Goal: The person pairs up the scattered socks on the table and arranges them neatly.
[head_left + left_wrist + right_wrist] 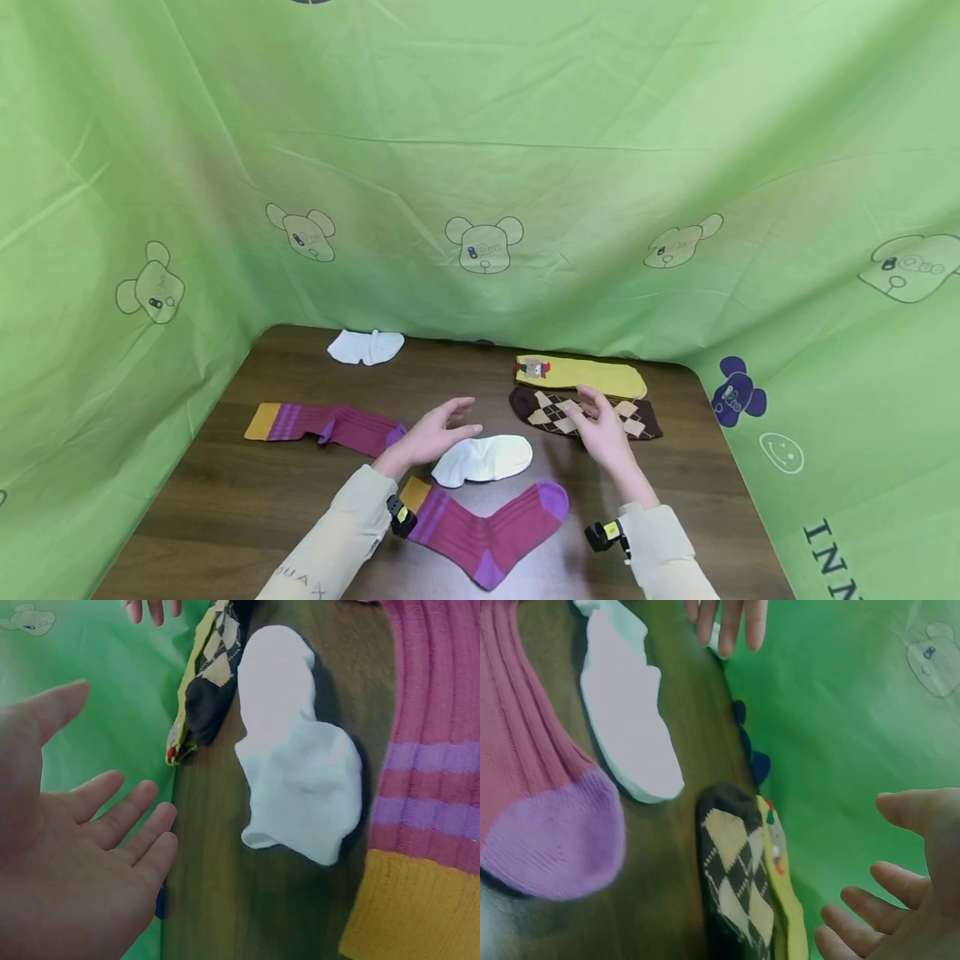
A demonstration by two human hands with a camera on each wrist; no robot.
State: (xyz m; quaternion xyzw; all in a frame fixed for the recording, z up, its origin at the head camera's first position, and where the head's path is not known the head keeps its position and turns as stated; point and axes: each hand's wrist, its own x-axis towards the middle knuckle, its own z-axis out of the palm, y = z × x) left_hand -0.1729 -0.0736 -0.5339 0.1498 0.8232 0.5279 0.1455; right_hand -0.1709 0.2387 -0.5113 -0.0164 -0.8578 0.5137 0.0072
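Relaxed and holding nothing, my left hand (429, 435) is over the table beside a white ankle sock (487, 460). My right hand (606, 437), its fingers also loose, overlaps a brown argyle sock (542, 410) in the head view. Both palms face inward in the wrist views, with only air between thumb and fingers. Nearest me lies a maroon sock (517, 529) with purple heel and toe and a mustard cuff, bent in a V. A matching maroon sock (352, 427) stretches to the left, its toe end partly behind my left hand.
A second white ankle sock (365, 347) lies at the back left of the dark wooden table (187, 508). Along the back right, a yellow sock (592, 377) with an animal motif lies against the argyle one. Green printed cloth (480, 183) hangs around the table.
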